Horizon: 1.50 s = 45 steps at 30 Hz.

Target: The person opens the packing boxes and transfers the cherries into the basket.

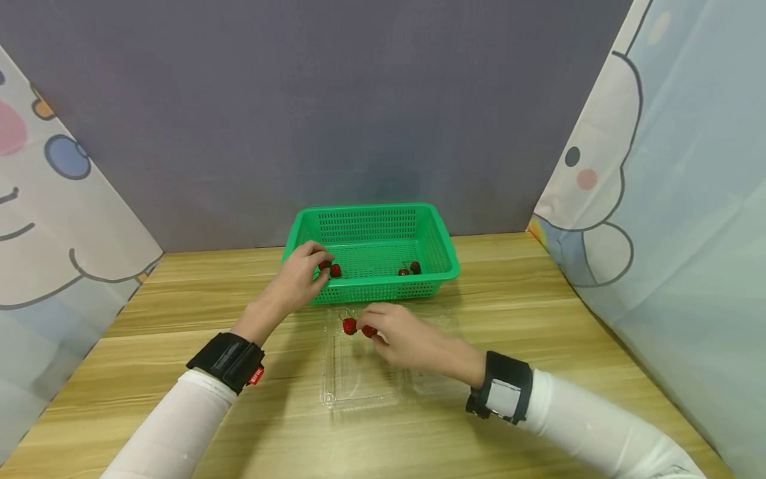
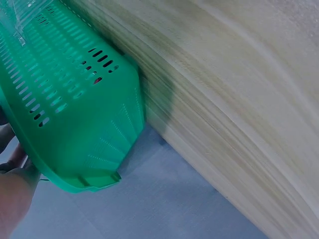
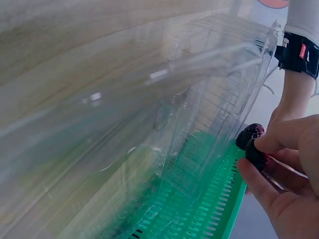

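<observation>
Over the left end of the green basket, my left hand has its fingers and thumb curled about a dark red cherry. A second cherry lies right beside those fingertips. My right hand pinches a cherry between thumb and fingers above the clear plastic box. Another cherry, with a thin stem, hangs or rests against it; the right wrist view shows the pinched cherry touching its neighbour. The basket wall hides most of the left fingers in the left wrist view.
Two cherries lie at the right inside the basket. The clear box, its lid folded open to the right, sits in front of the basket on the wooden table. A grey wall stands behind; printed cloths hang either side.
</observation>
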### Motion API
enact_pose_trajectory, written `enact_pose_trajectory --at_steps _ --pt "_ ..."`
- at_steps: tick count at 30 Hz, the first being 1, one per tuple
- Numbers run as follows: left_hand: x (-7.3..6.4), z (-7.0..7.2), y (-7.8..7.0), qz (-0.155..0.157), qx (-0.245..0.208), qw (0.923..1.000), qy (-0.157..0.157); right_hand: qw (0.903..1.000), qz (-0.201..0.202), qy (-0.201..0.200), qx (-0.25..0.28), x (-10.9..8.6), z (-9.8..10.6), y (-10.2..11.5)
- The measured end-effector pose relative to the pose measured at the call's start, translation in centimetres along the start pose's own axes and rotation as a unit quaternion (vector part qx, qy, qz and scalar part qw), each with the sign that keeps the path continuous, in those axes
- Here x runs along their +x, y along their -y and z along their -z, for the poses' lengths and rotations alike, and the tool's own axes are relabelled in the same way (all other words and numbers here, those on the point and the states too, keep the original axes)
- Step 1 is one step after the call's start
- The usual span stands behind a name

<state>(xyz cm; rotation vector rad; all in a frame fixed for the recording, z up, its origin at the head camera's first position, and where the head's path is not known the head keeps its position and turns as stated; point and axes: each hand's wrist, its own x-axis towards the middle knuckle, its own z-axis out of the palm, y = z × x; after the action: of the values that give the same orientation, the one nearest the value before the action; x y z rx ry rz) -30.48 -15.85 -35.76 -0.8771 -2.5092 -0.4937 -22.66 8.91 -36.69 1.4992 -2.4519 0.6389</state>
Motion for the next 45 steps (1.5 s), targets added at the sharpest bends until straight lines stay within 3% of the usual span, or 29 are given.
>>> enact_pose_trajectory --at_steps 12,21,29,45 --pt "-0.3 -0.1 0.6 0.0 -0.012 0.9999 -0.001 0.9998 -0.008 -0.016 0.0 -0.1 0.5 -0.3" --pt "-0.7 0.1 0.4 0.019 -0.014 0.9997 0.01 0.9986 0.017 -0.049 -0.012 0.0 1.3 -0.7" --pt "-0.9 0.3 0.6 0.015 -0.015 0.9997 -0.011 0.9989 -0.005 -0.046 -0.008 0.0 2.4 -1.2" --pt "-1.8 0.7 0.8 0.028 0.003 0.9996 -0.003 0.995 -0.055 -0.073 -0.041 -0.2 3.8 -3.7"
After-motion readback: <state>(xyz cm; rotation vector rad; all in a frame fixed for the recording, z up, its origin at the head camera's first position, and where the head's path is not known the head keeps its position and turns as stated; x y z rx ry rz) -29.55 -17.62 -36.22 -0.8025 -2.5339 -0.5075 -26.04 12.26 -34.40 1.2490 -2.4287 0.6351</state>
